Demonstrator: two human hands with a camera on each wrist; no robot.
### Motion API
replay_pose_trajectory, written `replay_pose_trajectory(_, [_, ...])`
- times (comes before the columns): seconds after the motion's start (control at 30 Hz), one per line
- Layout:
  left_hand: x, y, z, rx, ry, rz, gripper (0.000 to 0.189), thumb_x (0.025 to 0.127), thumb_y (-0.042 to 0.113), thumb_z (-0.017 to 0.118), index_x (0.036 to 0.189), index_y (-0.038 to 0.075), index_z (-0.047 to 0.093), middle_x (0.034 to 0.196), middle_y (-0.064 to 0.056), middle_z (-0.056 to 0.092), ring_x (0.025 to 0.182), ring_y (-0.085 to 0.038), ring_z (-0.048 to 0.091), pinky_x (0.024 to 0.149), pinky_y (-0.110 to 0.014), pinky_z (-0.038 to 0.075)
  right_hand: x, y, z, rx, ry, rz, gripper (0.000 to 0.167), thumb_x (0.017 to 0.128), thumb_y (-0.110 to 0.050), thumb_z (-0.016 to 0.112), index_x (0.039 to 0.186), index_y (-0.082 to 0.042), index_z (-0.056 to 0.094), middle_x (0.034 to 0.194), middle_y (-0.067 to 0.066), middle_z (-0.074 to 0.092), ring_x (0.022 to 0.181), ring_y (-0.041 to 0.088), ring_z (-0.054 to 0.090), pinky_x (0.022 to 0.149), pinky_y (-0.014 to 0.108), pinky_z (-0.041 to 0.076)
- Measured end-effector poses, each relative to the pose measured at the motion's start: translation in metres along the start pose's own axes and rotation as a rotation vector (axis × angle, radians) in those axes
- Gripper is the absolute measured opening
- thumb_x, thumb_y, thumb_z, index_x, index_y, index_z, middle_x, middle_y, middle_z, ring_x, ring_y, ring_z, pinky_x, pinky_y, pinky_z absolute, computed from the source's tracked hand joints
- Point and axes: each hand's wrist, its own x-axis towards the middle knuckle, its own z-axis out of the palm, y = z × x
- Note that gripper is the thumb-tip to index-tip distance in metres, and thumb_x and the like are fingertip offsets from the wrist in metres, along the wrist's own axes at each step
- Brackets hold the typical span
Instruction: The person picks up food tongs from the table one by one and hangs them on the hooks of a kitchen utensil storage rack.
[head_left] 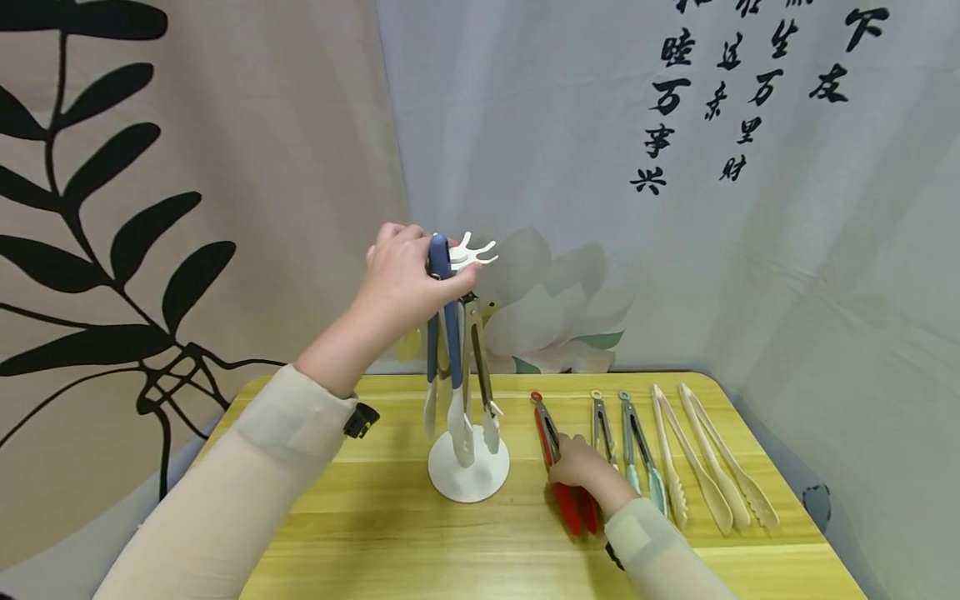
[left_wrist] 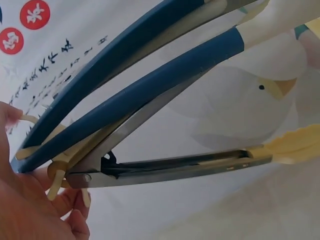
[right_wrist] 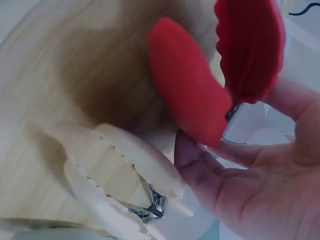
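A white stand (head_left: 468,479) with a round base and a spread of hooks on top holds tongs hanging from it. Blue-handled tongs (head_left: 450,333) with white heads hang at its front left; steel tongs (head_left: 480,358) hang to their right. My left hand (head_left: 401,279) grips the stand's top, its fingers and thumb about the hooks, next to the blue tongs' upper end. On the right, my right hand (head_left: 581,462) holds red tongs (head_left: 566,504) partway along; the right wrist view shows their red heads (right_wrist: 187,82) apart. The hand hides part of their arms.
Right of the red tongs lie steel tongs with cream heads (head_left: 600,417), mint-headed tongs (head_left: 637,433), and two cream tongs (head_left: 667,450) on the wooden table (head_left: 360,517). A printed cloth (head_left: 540,150) hangs behind the table.
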Motion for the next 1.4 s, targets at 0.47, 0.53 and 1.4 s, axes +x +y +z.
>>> replay_pose_trajectory(0.47, [0.003,-0.012,-0.005,-0.073,-0.072,0.051,0.054,0.081,0.059,0.059,0.118,0.021,0.064,0.119,-0.002,0.059,0.118,-0.025,0.036,0.097,-0.046,0.031,-0.001,-0.007,-0.004,0.119,0.057,-0.048,0.076,0.077,-0.013,0.072,0.141,0.005,0.036,0.128,0.029,0.044,0.109,0.038,0.05,0.087,0.052,0.046])
replay_pose_trajectory(0.53, [0.002,-0.012,-0.006,-0.065,-0.077,0.041,0.054,0.081,0.061,0.058,0.118,0.022,0.064,0.122,-0.001,0.058,0.121,-0.024,0.036,0.097,-0.047,0.03,-0.002,-0.009,-0.004,0.128,0.062,-0.055,0.077,0.077,-0.014,0.073,0.142,0.004,0.035,0.131,0.029,0.043,0.111,0.038,0.05,0.088,0.052,0.046])
replay_pose_trajectory(1.4, [0.001,-0.006,-0.013,-0.056,-0.129,-0.016,0.055,0.082,0.059,0.058,0.123,0.022,0.062,0.122,-0.005,0.053,0.121,-0.029,0.031,0.101,-0.049,0.027,-0.018,-0.032,-0.016,0.297,0.234,-0.187,0.079,0.082,-0.017,0.072,0.147,-0.004,0.029,0.127,0.021,0.044,0.093,0.027,0.053,0.077,0.043,0.049])
